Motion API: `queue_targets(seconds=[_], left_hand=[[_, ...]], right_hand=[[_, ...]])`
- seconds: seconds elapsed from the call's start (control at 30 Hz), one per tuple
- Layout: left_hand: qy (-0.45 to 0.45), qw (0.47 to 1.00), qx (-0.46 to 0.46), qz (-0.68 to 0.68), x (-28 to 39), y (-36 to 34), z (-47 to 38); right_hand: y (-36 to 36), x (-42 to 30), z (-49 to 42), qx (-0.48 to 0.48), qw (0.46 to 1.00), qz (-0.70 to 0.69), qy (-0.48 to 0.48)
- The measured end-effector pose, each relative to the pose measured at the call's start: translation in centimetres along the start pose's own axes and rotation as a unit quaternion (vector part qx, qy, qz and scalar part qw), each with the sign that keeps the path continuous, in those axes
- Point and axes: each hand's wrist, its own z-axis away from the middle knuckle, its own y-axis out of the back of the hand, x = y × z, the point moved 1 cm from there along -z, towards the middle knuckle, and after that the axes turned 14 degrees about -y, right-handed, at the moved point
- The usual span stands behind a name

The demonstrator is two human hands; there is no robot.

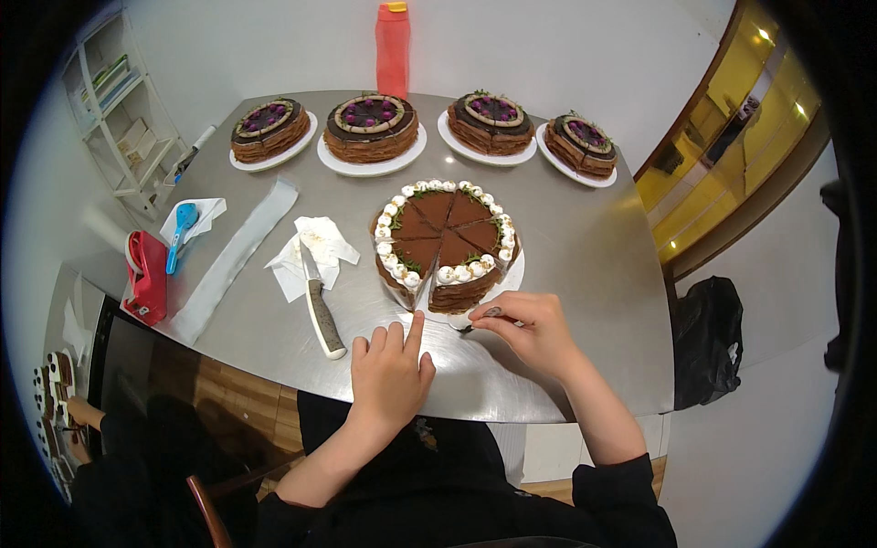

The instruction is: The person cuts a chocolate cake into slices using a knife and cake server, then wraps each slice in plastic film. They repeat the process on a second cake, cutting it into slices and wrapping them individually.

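A sliced chocolate layer cake [445, 229], edged with white cream dollops and green sprigs, stands on a white round board [515, 275] before me. A narrow gap separates two slices at its front. My left hand [392, 373] holds nothing; its index fingertip is at the front edge by the gap. Close to the front right slice, my right hand [527, 329] pinches a small item whose kind I cannot tell. A small white and dark piece lies under those fingertips. Left of the cake, a knife [322, 315] with a speckled handle rests its blade on a crumpled white tissue [329, 240].
Several dark cakes with purple toppings, one being a round cake [370, 130], line the back before a red bottle [392, 51]. A clear strip [240, 257], blue utensil [181, 233] and red tape dispenser [147, 281] lie left. Another person's hand [85, 413] is lower left.
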Motion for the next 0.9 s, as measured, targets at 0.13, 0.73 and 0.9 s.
queue_targets(seconds=[0.13,0.73,0.9], left_hand=[[-0.008,0.999,0.047,-0.023,-0.4,-0.6,0.0],[0.027,0.998,0.049,-0.031,-1.6,-1.2,-0.9],[0.035,0.998,0.050,-0.032,-1.6,-1.7,-0.8]], right_hand=[[-0.5,-0.2,0.1,0.014,1.000,0.000,0.023],[-2.3,-0.3,-2.6,0.075,0.997,-0.002,0.015],[-2.3,0.0,-2.6,0.077,0.997,-0.003,0.015]])
